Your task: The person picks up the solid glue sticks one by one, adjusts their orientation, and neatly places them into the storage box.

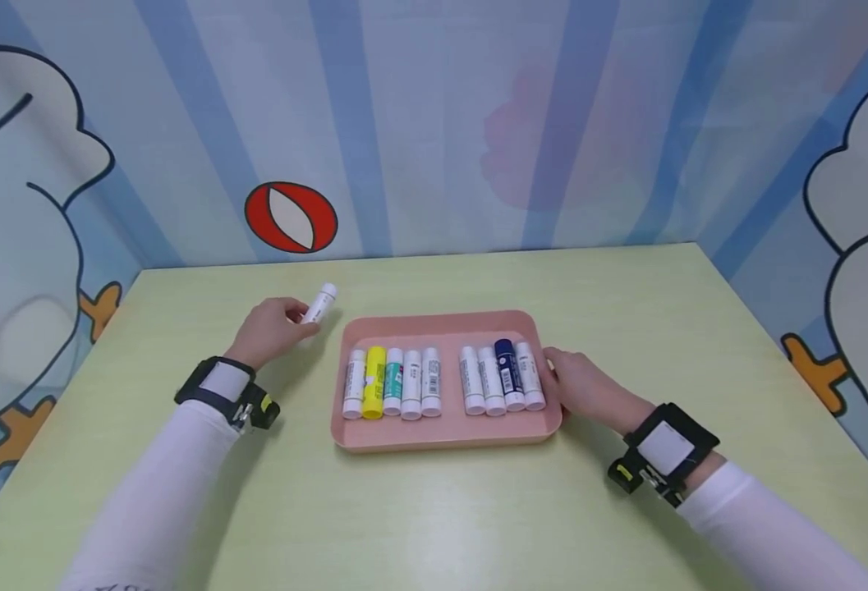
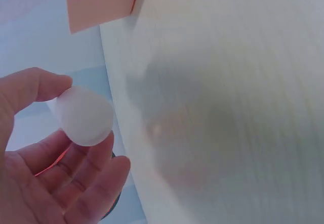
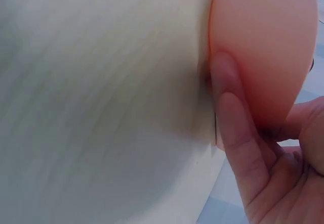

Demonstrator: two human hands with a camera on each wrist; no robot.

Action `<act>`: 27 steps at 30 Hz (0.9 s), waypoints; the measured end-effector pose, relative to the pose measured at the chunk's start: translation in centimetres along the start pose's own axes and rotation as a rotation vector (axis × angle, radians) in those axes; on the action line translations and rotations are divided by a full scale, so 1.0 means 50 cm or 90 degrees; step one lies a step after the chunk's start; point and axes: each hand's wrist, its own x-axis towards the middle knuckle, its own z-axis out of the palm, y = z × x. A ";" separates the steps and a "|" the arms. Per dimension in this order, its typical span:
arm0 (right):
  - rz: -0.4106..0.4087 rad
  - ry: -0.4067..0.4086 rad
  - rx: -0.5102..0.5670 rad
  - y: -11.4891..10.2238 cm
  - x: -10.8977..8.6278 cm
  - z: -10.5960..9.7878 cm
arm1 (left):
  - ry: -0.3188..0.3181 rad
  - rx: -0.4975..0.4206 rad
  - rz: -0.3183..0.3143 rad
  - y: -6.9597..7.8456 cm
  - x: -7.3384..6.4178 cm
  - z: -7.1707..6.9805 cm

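Observation:
My left hand [image 1: 269,330] pinches a white glue stick [image 1: 320,303] between thumb and fingers, above the table to the left of the pink tray [image 1: 448,441]. In the left wrist view the round white end of this glue stick [image 2: 87,118] faces the camera. My right hand [image 1: 585,386] holds the tray's right side. Seen from the right wrist, two fingers lie along the outer tray wall [image 3: 263,37] near the table and the thumb is by the rim. Inside the tray, a left row has white, yellow [image 1: 374,383] and teal [image 1: 393,383] glue sticks; a right group has white ones and a navy one [image 1: 510,376].
A gap of bare tray floor [image 1: 449,369] lies between the two groups. The pale table [image 1: 434,517] ends at a printed cloth backdrop [image 1: 434,123] behind and at both sides. Each wrist wears a black strap with a small camera.

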 end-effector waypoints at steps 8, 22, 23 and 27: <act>0.020 -0.042 0.006 -0.008 0.006 -0.017 | 0.026 0.032 0.035 0.021 -0.038 -0.006; -0.083 0.154 -0.064 -0.088 0.031 -0.109 | 0.028 0.066 0.140 0.115 -0.096 0.001; -0.098 0.150 -0.063 -0.097 0.032 -0.109 | 0.025 0.068 0.150 0.121 -0.100 0.002; -0.172 0.139 -0.088 -0.134 0.033 -0.101 | 0.012 0.078 0.186 0.145 -0.117 0.010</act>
